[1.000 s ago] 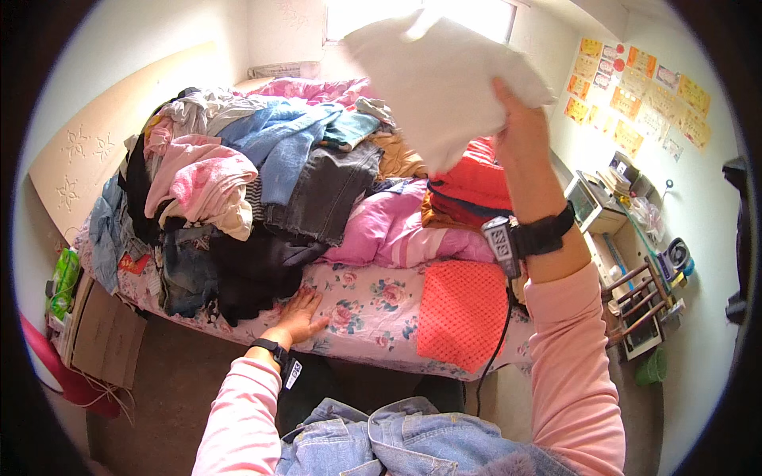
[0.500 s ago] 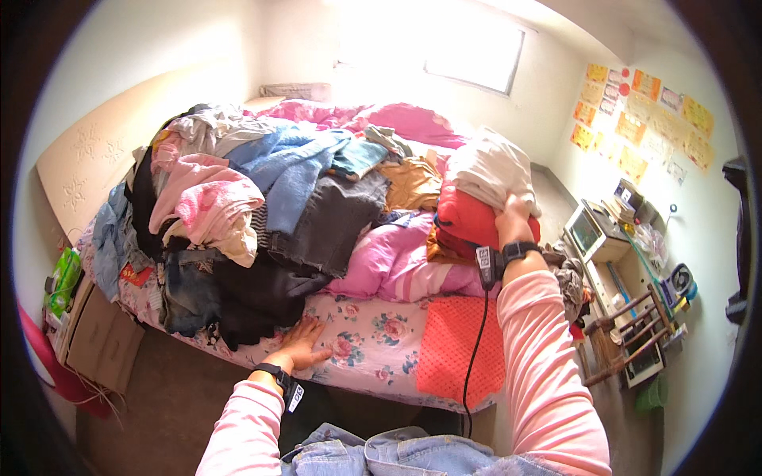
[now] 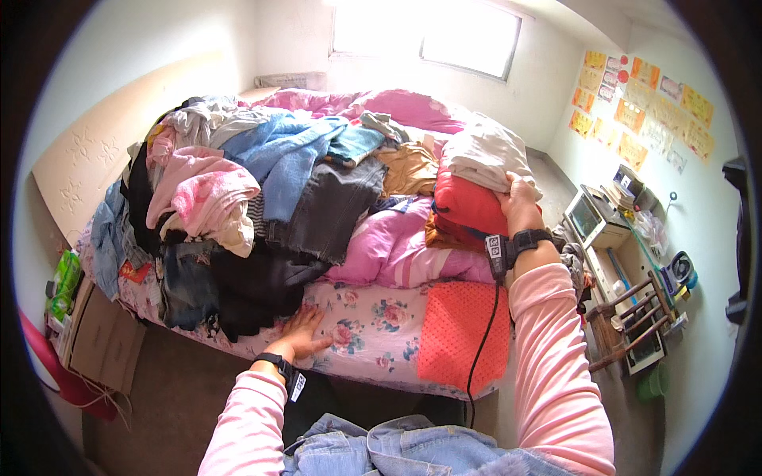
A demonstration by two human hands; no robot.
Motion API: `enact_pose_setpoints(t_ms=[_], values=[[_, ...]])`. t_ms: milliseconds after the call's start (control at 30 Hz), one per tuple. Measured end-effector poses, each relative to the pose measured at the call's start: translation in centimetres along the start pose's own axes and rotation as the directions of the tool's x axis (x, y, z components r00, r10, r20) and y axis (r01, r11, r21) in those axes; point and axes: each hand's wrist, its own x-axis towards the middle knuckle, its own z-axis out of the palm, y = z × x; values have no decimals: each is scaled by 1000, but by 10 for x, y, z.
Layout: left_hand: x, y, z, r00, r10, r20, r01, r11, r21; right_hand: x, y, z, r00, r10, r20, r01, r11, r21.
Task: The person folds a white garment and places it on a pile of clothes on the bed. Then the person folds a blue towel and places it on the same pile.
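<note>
On bed: R hand [image 3: 520, 200] presses soft white cloth [image 3: 486, 155]

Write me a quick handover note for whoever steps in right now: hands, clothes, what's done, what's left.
Left hand: flat, open on the floral bedsheet at the bed's near edge.
Right hand: resting on the folded white garment atop the folded red garment, a small stack on the bed's right side.
Done: that stack.
Left: the big unsorted heap of mixed clothes covering the bed's left and middle.

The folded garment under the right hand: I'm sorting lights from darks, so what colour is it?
Off-white, a light: the folded garment under the right hand tops a red one; head view.
</note>
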Motion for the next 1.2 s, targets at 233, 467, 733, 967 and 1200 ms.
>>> enact_pose_setpoints(t_ms=[233, 467, 733, 967, 1200], values=[[-1, -1, 0, 1000, -18, 3, 18, 1000, 7, -25, -15, -15, 982, 49, 183, -51, 999, 2], [-1, 1, 1, 1000, -20, -7, 20, 1000, 22, -161, -43, 18, 734, 198, 650, -219, 974, -50], [-8, 6, -4, 999, -33, -29, 32, 998, -47, -334, -73, 18, -275, -48, 960, -58, 998, 33], [1, -1, 6, 1000, -17, -22, 18, 999, 35, -416, -67, 7, -350, -361, 865, -619, 781, 76], [1, -3, 6, 999, -39, -19, 39, 999, 27, -417, -58, 8, -254, -429, 867, -638, 748, 183]])
